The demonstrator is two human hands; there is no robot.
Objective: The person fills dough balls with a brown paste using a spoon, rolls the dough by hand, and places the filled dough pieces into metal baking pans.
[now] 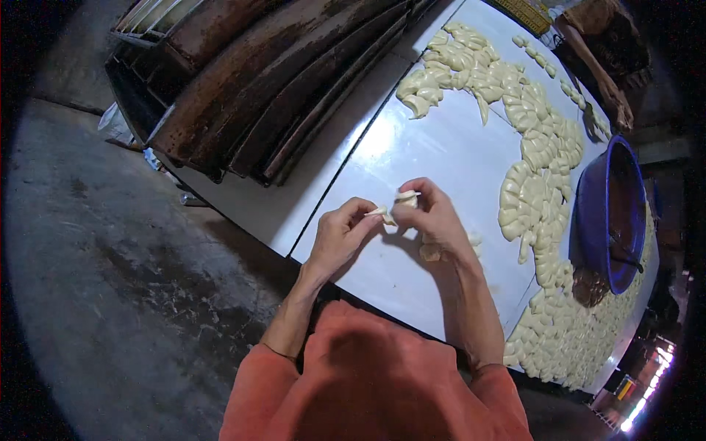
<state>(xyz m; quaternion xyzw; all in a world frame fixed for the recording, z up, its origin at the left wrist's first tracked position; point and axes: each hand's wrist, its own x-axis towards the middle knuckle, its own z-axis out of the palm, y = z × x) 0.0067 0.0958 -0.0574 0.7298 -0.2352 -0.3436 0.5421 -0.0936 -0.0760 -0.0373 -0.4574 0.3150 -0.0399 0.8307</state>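
My left hand [343,234] pinches a small pale piece of dough [379,212] between thumb and fingers. Close beside it, my right hand [434,220] is closed on another pale dough piece [407,197]. Both hands are held over the glossy white tabletop [382,272], near its front edge. Under my right wrist lie a few loose dough pieces [432,252], partly hidden by the arm. To the right, many glossy cream-coloured dough pieces [526,206] spread over the table in a thick curved band.
Dark, stained metal trays [257,81] are stacked at the far left of the table. A purple basin [588,213] with brown contents stands at the right, a clear plastic bag [590,287] beside it. At the far right reaches another person's hand [616,103]. Concrete floor [132,294] lies left.
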